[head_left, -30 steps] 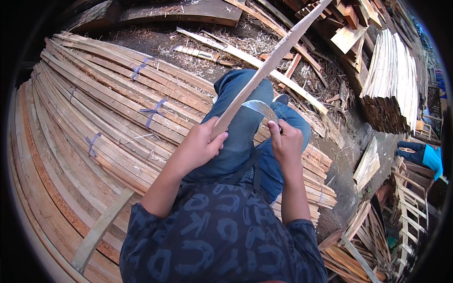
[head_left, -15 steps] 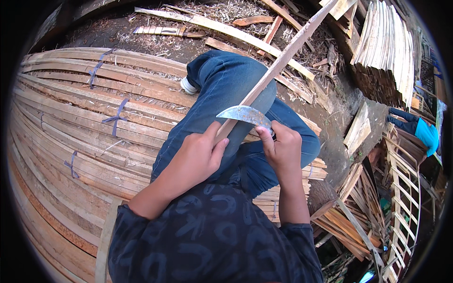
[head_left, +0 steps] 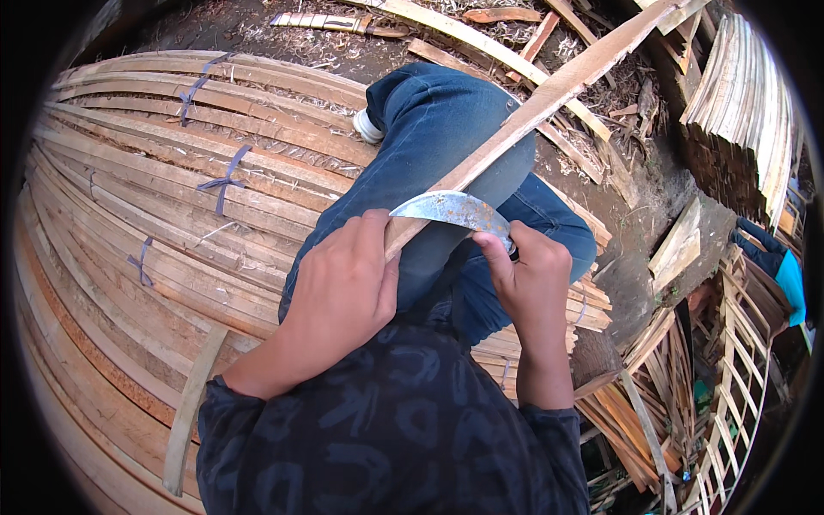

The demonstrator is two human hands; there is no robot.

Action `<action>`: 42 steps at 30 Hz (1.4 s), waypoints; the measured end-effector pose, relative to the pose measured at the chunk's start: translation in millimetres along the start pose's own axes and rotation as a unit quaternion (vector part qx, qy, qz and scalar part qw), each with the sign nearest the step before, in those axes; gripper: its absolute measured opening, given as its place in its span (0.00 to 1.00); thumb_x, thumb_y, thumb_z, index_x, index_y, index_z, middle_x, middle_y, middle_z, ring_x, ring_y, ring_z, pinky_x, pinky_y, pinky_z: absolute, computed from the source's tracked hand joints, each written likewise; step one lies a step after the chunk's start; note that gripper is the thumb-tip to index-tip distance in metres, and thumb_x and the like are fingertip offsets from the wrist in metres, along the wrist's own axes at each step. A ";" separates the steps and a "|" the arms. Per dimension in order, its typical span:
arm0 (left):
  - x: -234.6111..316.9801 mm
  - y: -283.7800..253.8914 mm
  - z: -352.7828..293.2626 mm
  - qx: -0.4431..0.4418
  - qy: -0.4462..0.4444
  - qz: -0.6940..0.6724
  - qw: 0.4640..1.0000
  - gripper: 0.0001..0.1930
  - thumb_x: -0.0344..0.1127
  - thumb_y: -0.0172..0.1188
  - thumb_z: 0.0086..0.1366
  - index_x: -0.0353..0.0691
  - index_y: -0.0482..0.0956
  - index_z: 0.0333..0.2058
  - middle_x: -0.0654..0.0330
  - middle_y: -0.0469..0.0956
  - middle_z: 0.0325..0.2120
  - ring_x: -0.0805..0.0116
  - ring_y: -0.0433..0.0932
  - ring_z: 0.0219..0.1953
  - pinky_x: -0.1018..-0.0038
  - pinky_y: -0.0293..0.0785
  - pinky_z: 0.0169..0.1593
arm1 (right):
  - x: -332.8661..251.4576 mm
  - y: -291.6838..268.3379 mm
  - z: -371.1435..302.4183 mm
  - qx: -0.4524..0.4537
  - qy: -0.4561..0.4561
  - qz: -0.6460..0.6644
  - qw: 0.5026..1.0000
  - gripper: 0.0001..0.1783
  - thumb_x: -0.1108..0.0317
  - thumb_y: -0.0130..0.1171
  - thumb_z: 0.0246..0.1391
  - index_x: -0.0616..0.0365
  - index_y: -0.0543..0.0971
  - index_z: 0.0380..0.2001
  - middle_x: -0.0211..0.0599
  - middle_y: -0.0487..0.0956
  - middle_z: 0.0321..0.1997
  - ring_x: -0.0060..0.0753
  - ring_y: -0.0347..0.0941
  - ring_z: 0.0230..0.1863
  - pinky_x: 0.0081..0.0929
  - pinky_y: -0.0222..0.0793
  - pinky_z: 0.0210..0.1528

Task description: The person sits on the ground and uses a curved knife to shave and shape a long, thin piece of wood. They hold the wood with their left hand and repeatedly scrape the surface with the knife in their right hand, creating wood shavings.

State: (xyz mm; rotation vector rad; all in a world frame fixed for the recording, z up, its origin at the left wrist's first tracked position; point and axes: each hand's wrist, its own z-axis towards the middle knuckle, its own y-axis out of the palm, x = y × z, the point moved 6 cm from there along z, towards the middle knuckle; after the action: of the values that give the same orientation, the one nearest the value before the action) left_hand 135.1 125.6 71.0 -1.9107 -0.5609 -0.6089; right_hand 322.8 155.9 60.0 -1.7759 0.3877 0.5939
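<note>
My left hand (head_left: pixel 343 287) grips the near end of a long wooden slat (head_left: pixel 549 90) that runs up and to the right across my knee. My right hand (head_left: pixel 528 279) holds the handle of a curved metal blade (head_left: pixel 451 210). The blade lies across the slat just beyond my left thumb, its edge against the wood. I sit with both legs in blue jeans (head_left: pixel 446 129), and a white shoe (head_left: pixel 369 127) shows beside the left knee.
Bundles of long curved slats (head_left: pixel 154 215), tied with blue string, lie to my left and under me. Loose boards and scraps (head_left: pixel 481 39) litter the dirt ahead. A stack of thin boards (head_left: pixel 738 94) and wooden frames (head_left: pixel 730 369) stand at right.
The view has dropped closer to my hands and legs. The blade has shifted from a raised position to lying across the slat near my left hand.
</note>
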 end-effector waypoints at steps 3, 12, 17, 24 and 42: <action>-9.2 9.6 -6.2 0.016 -0.021 -0.049 0.998 0.18 0.27 0.57 0.57 0.30 0.66 0.46 0.41 0.74 0.35 0.42 0.76 0.38 0.56 0.71 0.40 | 1.0 4.7 -3.8 -0.008 -0.014 -0.016 1.000 0.29 0.44 0.65 0.49 0.59 0.71 0.15 0.41 0.71 0.13 0.47 0.70 0.16 0.37 0.64 0.18; -15.7 25.4 -11.3 0.042 -0.033 -0.058 0.997 0.24 0.28 0.56 0.54 0.27 0.62 0.49 0.39 0.71 0.39 0.40 0.73 0.42 0.55 0.70 0.44 | 3.0 11.2 -5.4 0.010 -0.046 -0.022 0.999 0.29 0.44 0.65 0.49 0.58 0.71 0.14 0.39 0.70 0.13 0.44 0.70 0.14 0.35 0.64 0.16; -15.9 27.2 -9.5 0.065 -0.012 -0.026 0.997 0.26 0.28 0.58 0.53 0.26 0.62 0.50 0.41 0.69 0.39 0.41 0.73 0.41 0.56 0.71 0.43 | 6.3 13.7 -0.8 0.022 -0.059 -0.086 0.994 0.29 0.41 0.65 0.47 0.57 0.71 0.14 0.36 0.70 0.13 0.40 0.70 0.14 0.33 0.63 0.16; -12.4 27.9 -6.1 0.079 0.008 -0.003 0.997 0.26 0.27 0.60 0.53 0.28 0.62 0.50 0.43 0.68 0.37 0.43 0.72 0.40 0.58 0.71 0.40 | 9.5 5.3 6.5 0.059 -0.091 -0.154 0.982 0.30 0.40 0.66 0.44 0.55 0.68 0.14 0.32 0.68 0.12 0.36 0.68 0.13 0.31 0.61 0.15; -12.8 32.0 -4.9 0.082 0.016 0.013 0.996 0.25 0.40 0.60 0.59 0.28 0.65 0.49 0.46 0.68 0.35 0.48 0.72 0.36 0.59 0.71 0.37 | 69.3 -20.9 -5.1 0.108 0.028 -0.072 0.991 0.26 0.50 0.64 0.53 0.64 0.72 0.18 0.45 0.67 0.13 0.45 0.59 0.14 0.35 0.57 0.18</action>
State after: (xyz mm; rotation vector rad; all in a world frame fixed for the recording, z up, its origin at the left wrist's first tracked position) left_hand 144.4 107.4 42.9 -1.7484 -0.5480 -0.5601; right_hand 391.7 159.8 37.6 -1.5988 0.3448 0.3856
